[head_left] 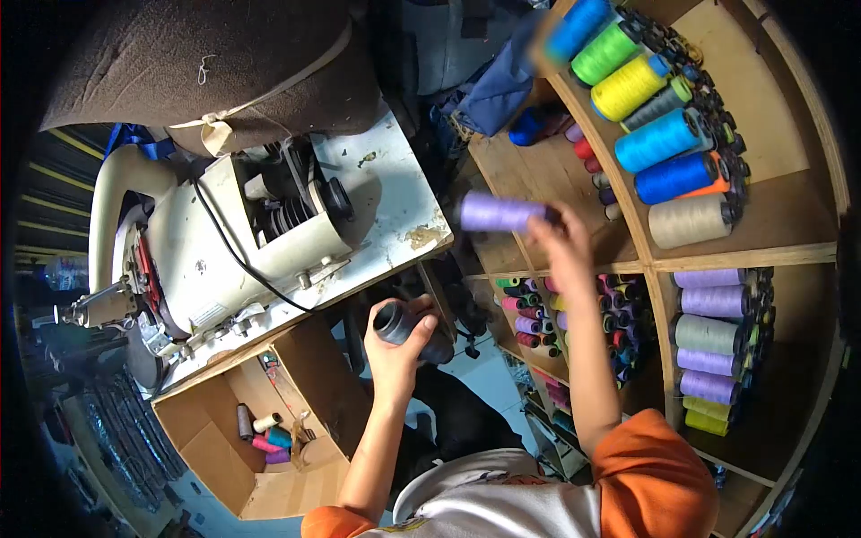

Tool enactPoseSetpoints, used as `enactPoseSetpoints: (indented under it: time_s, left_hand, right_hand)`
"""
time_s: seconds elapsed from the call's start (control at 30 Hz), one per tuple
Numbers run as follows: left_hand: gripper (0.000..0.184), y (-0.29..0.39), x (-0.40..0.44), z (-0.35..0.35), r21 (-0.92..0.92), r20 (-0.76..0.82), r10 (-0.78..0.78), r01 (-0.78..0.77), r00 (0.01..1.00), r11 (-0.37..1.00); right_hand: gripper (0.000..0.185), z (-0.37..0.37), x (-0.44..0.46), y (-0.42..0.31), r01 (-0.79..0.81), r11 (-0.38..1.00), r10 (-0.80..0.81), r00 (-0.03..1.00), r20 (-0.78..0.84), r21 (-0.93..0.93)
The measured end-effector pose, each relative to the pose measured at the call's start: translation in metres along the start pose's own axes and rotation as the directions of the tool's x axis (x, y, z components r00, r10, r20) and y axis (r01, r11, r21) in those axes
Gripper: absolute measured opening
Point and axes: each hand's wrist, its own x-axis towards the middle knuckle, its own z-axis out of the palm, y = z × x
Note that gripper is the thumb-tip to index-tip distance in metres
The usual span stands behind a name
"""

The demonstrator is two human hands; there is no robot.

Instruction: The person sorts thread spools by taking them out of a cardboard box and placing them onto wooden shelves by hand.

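Two grips | left hand wraps dark thread cone | right hand pinches purple cone | tiled floor left of shelving

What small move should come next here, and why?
Probably carry the purple spool in the right hand over to the shelved purple spools: they look close in colour, and the held one is away from them. The left hand already grips a dark spool, so the right seems better suited.

Left fingers curled; right arm outstretched
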Motion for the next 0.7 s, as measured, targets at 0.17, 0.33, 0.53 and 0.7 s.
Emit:
enactPoseSetpoints:
  time_s: [0.17, 0.33, 0.53, 0.7]
  left_hand:
    - [0.036, -0.006, -0.012, -0.032, 0.112, -0.089, -0.041, 0.051, 0.995, 0.992]
    - [0.036, -0.015, -0.022, -0.061, 0.211, -0.181, 0.013, 0.026, 0.983, 0.977]
    - [0.036, -0.012, -0.031, -0.071, 0.161, -0.239, 0.037, 0.002, 0.970, 0.987]
    - [0.036, -0.013, -0.031, -0.070, 0.209, -0.224, 0.045, 0.003, 0.973, 0.978]
  right_hand:
    - [0.039, -0.041, 0.163, 0.048, 0.336, 0.838, -0.383, 0.923, -0.025, -0.430]
    - [0.030, -0.004, 0.244, 0.059, 0.035, 0.354, -0.417, 0.900, -0.124, -0.935]
    - [0.023, 0.000, 0.263, 0.076, -0.027, 0.063, -0.399, 0.916, -0.050, -0.998]
    - [0.026, 0.007, 0.245, 0.070, 0.002, 0.135, -0.557, 0.827, -0.075, -0.991]
